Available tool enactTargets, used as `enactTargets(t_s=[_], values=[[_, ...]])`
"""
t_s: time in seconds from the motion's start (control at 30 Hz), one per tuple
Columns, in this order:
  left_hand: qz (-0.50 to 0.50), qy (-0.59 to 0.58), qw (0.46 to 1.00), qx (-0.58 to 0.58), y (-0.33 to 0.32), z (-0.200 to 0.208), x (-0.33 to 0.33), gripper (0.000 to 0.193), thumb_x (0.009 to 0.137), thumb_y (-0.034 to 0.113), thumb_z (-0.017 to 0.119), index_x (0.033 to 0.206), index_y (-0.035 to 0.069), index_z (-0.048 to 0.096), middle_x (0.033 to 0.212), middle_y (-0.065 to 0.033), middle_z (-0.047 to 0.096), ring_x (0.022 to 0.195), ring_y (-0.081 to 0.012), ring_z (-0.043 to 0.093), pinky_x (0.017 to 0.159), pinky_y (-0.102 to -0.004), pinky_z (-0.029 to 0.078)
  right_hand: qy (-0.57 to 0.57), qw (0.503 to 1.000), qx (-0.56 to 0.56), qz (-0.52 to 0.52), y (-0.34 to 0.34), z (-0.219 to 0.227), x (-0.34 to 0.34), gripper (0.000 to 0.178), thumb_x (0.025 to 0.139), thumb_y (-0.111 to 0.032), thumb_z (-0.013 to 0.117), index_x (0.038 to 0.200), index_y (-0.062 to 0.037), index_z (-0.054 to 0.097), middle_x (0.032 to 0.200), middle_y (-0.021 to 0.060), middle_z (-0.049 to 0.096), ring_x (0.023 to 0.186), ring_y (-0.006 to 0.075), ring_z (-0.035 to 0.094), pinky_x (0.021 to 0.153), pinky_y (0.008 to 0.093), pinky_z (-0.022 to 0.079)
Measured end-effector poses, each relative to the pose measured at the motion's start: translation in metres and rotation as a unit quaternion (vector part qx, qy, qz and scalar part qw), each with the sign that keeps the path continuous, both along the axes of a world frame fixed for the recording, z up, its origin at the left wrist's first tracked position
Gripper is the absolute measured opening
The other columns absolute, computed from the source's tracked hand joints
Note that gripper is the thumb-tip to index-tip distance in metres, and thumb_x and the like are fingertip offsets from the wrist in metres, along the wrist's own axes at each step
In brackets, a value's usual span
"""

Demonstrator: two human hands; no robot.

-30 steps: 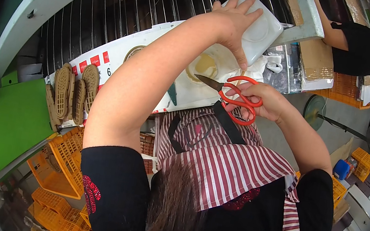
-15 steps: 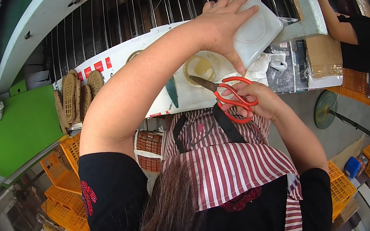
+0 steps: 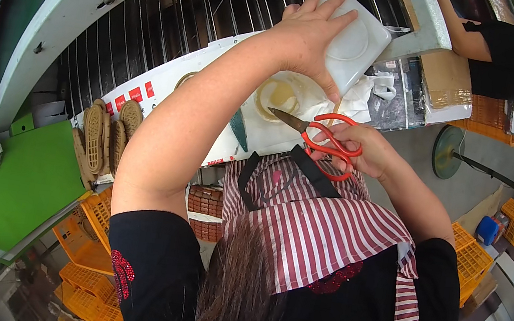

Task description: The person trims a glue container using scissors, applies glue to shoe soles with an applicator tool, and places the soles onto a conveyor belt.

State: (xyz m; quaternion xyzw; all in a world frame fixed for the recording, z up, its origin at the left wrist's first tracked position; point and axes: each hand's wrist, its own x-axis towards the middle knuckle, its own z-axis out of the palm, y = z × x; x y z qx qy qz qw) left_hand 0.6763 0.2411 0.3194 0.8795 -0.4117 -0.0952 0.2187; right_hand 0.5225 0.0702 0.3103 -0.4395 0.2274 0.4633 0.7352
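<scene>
Scissors (image 3: 307,128): shifted slightly right and toward us since half a second ago, while our left hand (image 3: 311,39) stays on the white container (image 3: 358,46).
Right hand (image 3: 364,151): fingers curled into and around the red handles; the blades look drawn together.
Left hand: fingers spread wide against the white container, thumb by its near edge; whether it bears any weight, we cannot tell.
Blade line: the scissors' long axis runs from the handles, lower right, to a tip pointing left and a little away from us, near the right side of the round yellowish patch (image 3: 278,96).
Nearer hand: our right has the scissors; our left thumb sits just beyond the handles.
White container: tilted, beyond the scissors and our right hand, at the far side of the white surface (image 3: 270,140).
Around: white cloth (image 3: 360,103) beside the container; green pointed piece (image 3: 239,130) left of the tip; tan soles (image 3: 95,140) further left.
</scene>
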Motion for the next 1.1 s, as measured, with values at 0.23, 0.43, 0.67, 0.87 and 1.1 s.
enactTargets(t_s=[0.23, 0.43, 0.67, 0.87, 1.1], values=[[-0.002, -0.006, 1.0, 0.001, -0.001, 0.0, 0.0, 0.14, 0.026, 0.056, 0.088, 0.145, 0.012, 0.028, 0.153, -0.0182, 0.015, 0.142, -0.0367, 0.004, 0.108, -0.0572, 0.018, 0.004, 0.999, -0.026, -0.027, 0.008, -0.004, -0.005, 0.036, 0.09, -0.017, 0.04, 0.11, 0.0106, 0.053, 0.088, 0.0291, 0.064, 0.044, 0.0148, 0.052, 0.042, 0.023, 0.042], [-0.001, 0.0, 1.0, 0.005, -0.001, 0.002, -0.001, 0.14, 0.026, 0.055, 0.088, 0.145, 0.012, 0.029, 0.153, -0.0181, 0.016, 0.142, -0.0372, 0.004, 0.108, -0.0566, 0.017, 0.011, 0.997, 0.04, -0.071, 0.011, -0.016, -0.018, 0.034, 0.09, -0.019, 0.042, 0.108, 0.0078, 0.054, 0.088, 0.0274, 0.064, 0.045, 0.0159, 0.05, 0.043, 0.0248, 0.04], [-0.005, -0.011, 1.0, 0.001, -0.001, 0.004, -0.001, 0.139, 0.027, 0.055, 0.088, 0.145, 0.013, 0.028, 0.153, -0.0183, 0.016, 0.142, -0.0379, 0.006, 0.11, -0.054, 0.017, 0.015, 0.989, 0.088, -0.116, 0.015, -0.03, -0.031, 0.036, 0.089, -0.021, 0.044, 0.111, 0.0071, 0.053, 0.092, 0.0286, 0.063, 0.046, 0.0157, 0.049, 0.043, 0.0258, 0.038], [-0.009, -0.036, 0.999, 0.026, -0.003, 0.001, 0.001, 0.141, 0.025, 0.057, 0.087, 0.145, 0.014, 0.028, 0.153, -0.0179, 0.015, 0.142, -0.0376, 0.005, 0.11, -0.0541, 0.017, 0.009, 0.973, 0.17, -0.156, 0.019, -0.05, -0.044, 0.037, 0.09, -0.02, 0.043, 0.115, 0.006, 0.051, 0.094, 0.0274, 0.063, 0.048, 0.0159, 0.048, 0.044, 0.0262, 0.038], [-0.01, -0.035, 0.999, 0.018, -0.005, -0.003, 0.001, 0.142, 0.024, 0.058, 0.087, 0.145, 0.015, 0.028, 0.153, -0.0172, 0.015, 0.142, -0.0363, 0.005, 0.111, -0.0545, 0.017, 0.007, 0.966, 0.165, -0.197, 0.012, -0.031, -0.053, 0.035, 0.09, -0.021, 0.042, 0.113, 0.0044, 0.052, 0.094, 0.0265, 0.063, 0.049, 0.0156, 0.048, 0.047, 0.026, 0.038]])
